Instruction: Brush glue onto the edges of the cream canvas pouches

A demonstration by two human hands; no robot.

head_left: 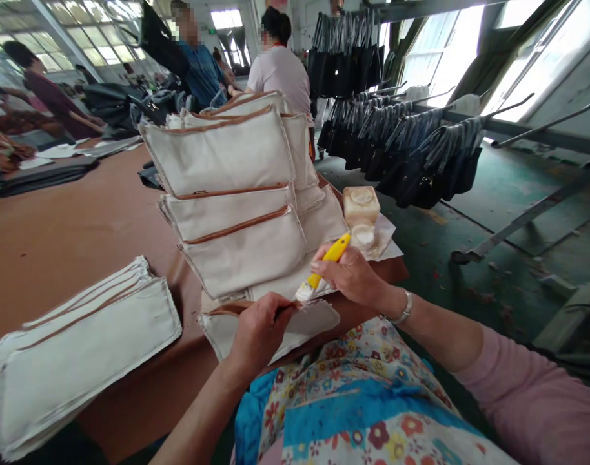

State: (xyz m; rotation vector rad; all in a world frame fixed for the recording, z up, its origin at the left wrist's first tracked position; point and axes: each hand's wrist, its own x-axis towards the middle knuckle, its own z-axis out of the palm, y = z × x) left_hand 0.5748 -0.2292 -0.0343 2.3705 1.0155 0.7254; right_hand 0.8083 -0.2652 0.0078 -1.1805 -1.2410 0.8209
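A person brushing at a worktop, viewed from within the room. The left hand [263,329] has its fingers closed on the upper edge of an off-white cloth piece [319,320], which lies at the near edge of the brown worktop [101,213], directly before the apron [372,387]. The fingers of the right hand [353,274] grip the yellow handle of a brush [334,250], its whitened bristles at that edge, just beside the left fingers; whether they press on it cannot be told.

Progress: the work on this piece appears under way, not finished. Many similar pieces, with brown strips, stand in a high pile [227,161] beyond the hands, and a lower stack [86,349] lies to the left. Which group is done and which is left cannot be told; on either reading, the stage is probably mid-batch.

Surface and room: right of the pile, a squarish pale container [361,205] and a small white pot [363,236] stand near a paper sheet [389,242]. Dark bags [430,168] hang from a metal rack [551,139] above a green floor [469,229]. Co-workers, one in a blue shirt [198,71], occupy the background; bright windows [435,64] light the right side.
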